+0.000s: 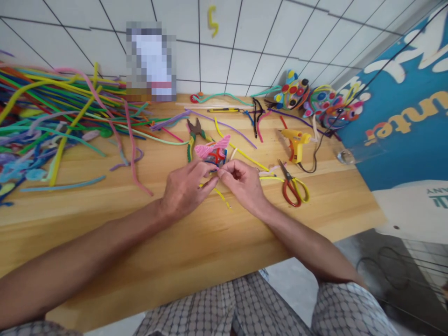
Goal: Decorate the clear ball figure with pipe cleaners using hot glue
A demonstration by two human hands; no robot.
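My left hand [185,186] and my right hand [243,182] meet over the middle of the wooden table [196,247]. Both pinch a small pipe-cleaner craft piece [214,151] made of pink, red and blue strands. A yellow pipe cleaner [222,196] trails from under my fingers toward me. The fingers of both hands are closed around the piece where they meet, and its lower part is hidden by them.
A big heap of coloured pipe cleaners [52,121] covers the table's left. Pliers [194,130], a yellow glue gun [296,142] and red-yellow scissors [294,186] lie near my hands. Finished round crafts [315,100] sit at the back right. The table's edge is close on the right.
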